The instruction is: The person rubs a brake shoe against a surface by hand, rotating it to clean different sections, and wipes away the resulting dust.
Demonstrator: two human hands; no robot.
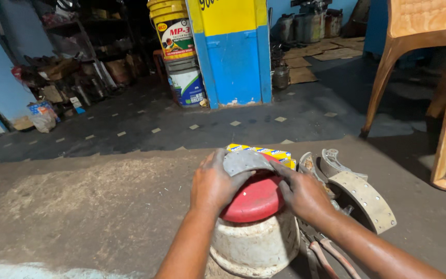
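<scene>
Right now both hands grip the grey curved lining (243,161) atop the red lid (256,199) — left hand (213,183) and right hand (303,194) at opposite ends, its length running crosswise between them.

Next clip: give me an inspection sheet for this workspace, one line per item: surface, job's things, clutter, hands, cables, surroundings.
Surface: dusty concrete floor, dark tiled floor beyond.
Job's things: curved grey brake lining held over a red cap on a worn white drum.
Clutter: brake shoes to the right; yellow box behind.
Hands: left hand and right hand both grip the lining.
Cables: two hose-like lines beside the drum; kind unclear.
Surroundings: blue-and-yellow pillar, stacked buckets, cluttered shelves, plastic chair.
</scene>
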